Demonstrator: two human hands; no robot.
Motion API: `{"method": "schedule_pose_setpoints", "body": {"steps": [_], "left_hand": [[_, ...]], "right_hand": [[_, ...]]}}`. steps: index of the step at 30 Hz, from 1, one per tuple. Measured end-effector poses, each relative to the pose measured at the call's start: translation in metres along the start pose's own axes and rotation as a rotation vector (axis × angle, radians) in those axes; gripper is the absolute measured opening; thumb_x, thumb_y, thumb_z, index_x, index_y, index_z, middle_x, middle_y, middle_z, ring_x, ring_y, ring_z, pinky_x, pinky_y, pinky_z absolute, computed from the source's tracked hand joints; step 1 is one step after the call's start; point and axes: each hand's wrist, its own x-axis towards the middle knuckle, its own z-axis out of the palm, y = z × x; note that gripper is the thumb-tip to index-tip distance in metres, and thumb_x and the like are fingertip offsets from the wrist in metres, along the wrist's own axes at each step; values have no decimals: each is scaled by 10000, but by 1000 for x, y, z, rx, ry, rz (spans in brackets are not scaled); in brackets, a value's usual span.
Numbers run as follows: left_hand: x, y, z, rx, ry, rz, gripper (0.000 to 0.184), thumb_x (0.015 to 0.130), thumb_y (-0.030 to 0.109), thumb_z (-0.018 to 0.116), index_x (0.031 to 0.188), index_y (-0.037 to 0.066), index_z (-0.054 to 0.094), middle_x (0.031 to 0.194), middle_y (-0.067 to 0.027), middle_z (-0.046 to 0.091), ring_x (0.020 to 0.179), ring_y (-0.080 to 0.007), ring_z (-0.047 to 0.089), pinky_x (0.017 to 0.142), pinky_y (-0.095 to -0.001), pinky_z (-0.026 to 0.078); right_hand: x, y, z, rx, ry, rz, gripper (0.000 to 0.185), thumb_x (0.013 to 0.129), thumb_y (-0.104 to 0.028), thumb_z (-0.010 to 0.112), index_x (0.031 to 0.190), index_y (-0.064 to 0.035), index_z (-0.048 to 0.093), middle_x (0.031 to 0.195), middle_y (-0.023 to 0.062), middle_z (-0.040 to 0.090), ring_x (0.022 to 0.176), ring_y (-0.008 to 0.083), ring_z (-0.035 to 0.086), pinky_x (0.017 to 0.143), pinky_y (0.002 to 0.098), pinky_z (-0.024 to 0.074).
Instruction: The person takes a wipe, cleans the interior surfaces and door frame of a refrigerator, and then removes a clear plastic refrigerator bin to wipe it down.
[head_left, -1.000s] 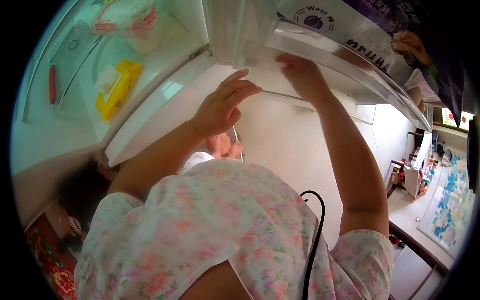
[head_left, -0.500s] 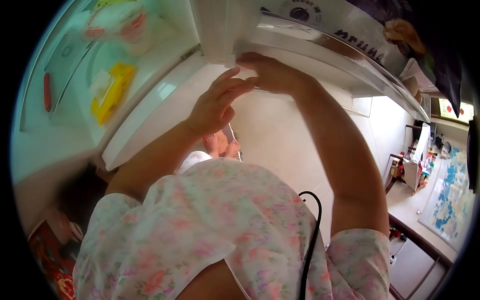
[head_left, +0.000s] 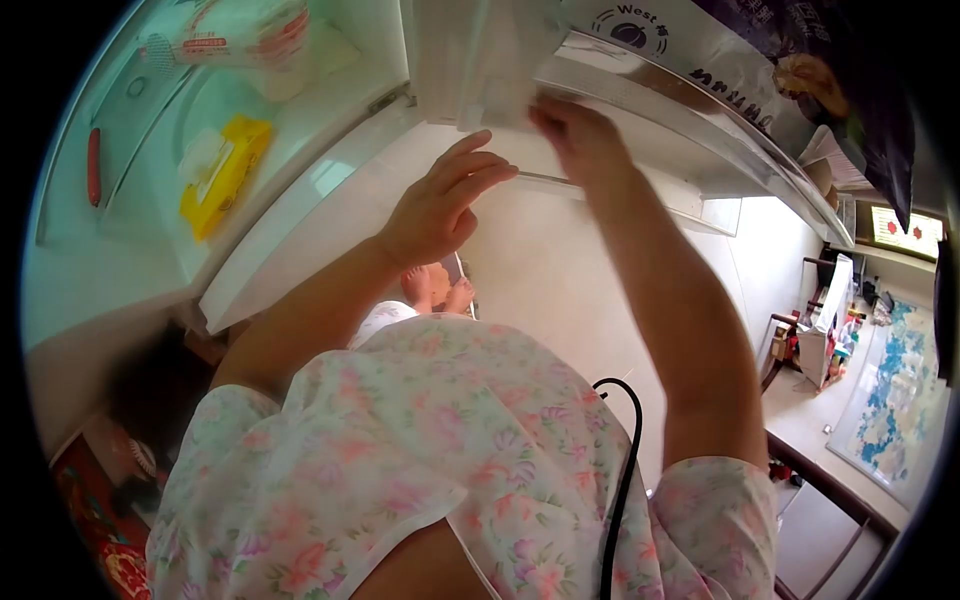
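Beyond my floral top, my hands are apart: my left hand open with fingers loosely spread, my right hand curled and blurred, whether gripping I cannot tell, near the left end of the door rack. A yellow pack lies by the front edge of the refrigerator shelf; a printed bag stands behind the rack's rim.
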Motion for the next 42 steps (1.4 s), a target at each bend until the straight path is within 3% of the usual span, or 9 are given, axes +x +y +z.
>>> {"method": "schedule_pose_setpoints", "body": {"steps": [4, 6, 10, 14, 16, 25, 33, 36, 42], "left_hand": [[2, 1, -3, 21, -58, -36, 633, 632, -157, 486, 1179, 150, 571, 1187, 3, 540, 1289, -248, 409, 900, -338, 507], [3, -3, -6, 8, -70, -4, 636, 633, -158, 486, 1181, 153, 570, 1194, 6, 536, 1295, -247, 401, 904, -339, 505], [5, 5, -8, -48, -82, -24, 646, 635, -164, 484, 1185, 164, 570, 1222, 14, 523, 1310, -242, 379, 908, -340, 502], [7, 5, -2, -34, -57, -11, 643, 640, -165, 481, 1183, 166, 572, 1229, 12, 518, 1315, -244, 373, 908, -339, 500], [7, 4, -5, -38, -87, -25, 637, 641, -167, 479, 1179, 161, 578, 1222, 9, 521, 1314, -254, 374, 920, -344, 493], [2, -2, -6, -95, -54, 31, 642, 608, -178, 439, 1167, 106, 573, 1187, -71, 549, 1286, -346, 389, 965, -397, 440], [2, 3, -8, -51, -130, -32, 612, 622, -166, 482, 1128, 158, 604, 1216, -21, 514, 1331, -280, 334, 895, -355, 494], [3, -8, -6, -59, -113, -1, 546, 613, -168, 477, 1041, 138, 625, 1223, -48, 513, 1325, -318, 333, 861, -355, 500], [-2, -7, 0, -89, -99, 36, 392, 607, -169, 518, 850, 119, 626, 1237, -65, 503, 1323, -351, 329, 794, -342, 513]], "right_hand": [[-25, 9, 63, 284, 307, 55, 173, 874, -58, 581, 1008, 49, 600, 992, 141, 625, 941, 230, 602, 861, 277, 516], [-20, 11, 24, -1521, 79, -581, 180, 902, -110, 542, 1036, -43, 642, 1002, 111, 659, 933, 235, 618, 850, 312, 496], [62, 61, -80, -352, -53, -558, 184, 907, -148, 538, 1035, -97, 659, 982, 94, 671, 927, 220, 620, 820, 300, 474], [18, 35, 28, -212, -180, -495, 191, 863, -63, 586, 1044, -17, 625, 1005, 115, 647, 920, 221, 607, 826, 297, 493], [-16, 3, 61, 124, 180, 54, 279, 800, -3, 646, 1061, 57, 568, 1044, 142, 592, 946, 243, 586, 834, 303, 520], [-44, -2, 59, -132, 29, 51, 265, 829, -91, 577, 1063, 31, 557, 1071, 89, 555, 995, 206, 524, 945, 304, 428], [-36, 6, 74, -299, 126, 174, 169, 804, -2, 518, 949, 11, 604, 929, 82, 564, 828, 139, 504, 648, 291, 452], [-55, -16, 64, -1048, -148, -168, 186, 836, -121, 652, 784, 51, 602, 745, 46, 552, 687, 132, 501, 643, 276, 452], [-28, 1, 72, 12, 151, 256, 106, 824, -9, 568, 731, -15, 518, 746, 64, 479, 722, 142, 469, 598, 270, 424]]}}
